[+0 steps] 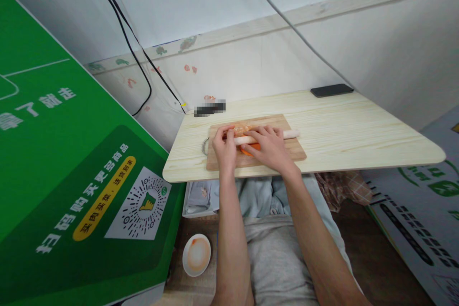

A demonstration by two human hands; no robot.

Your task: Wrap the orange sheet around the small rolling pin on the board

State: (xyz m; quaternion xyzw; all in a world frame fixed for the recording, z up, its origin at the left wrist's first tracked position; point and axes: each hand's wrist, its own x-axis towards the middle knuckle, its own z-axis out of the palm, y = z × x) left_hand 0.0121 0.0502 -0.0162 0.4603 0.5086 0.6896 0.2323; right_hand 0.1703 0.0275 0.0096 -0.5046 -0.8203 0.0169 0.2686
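A pale wooden rolling pin [244, 140] lies across a wooden cutting board [296, 152], its right end sticking out past my fingers. My left hand [225, 147] is curled around the pin's left end, thumb and fingers bent in. My right hand [268, 146] rests over the pin further right, fingers bent across it and thumb pointing left. Under and in front of the pin is a flat orange piece [250, 149], partly covered by my right hand; its kind is unclear. Behind the pin, a glossy paler orange mass [242, 130] shows between my hands.
The board lies on a narrow light-wood table [340, 138] against the wall. A black phone [332, 90] is at the back right, a blurred dark object [210, 108] at the back left. Below left stand a white bowl [196, 255] with orange residue and a green panel [89, 167].
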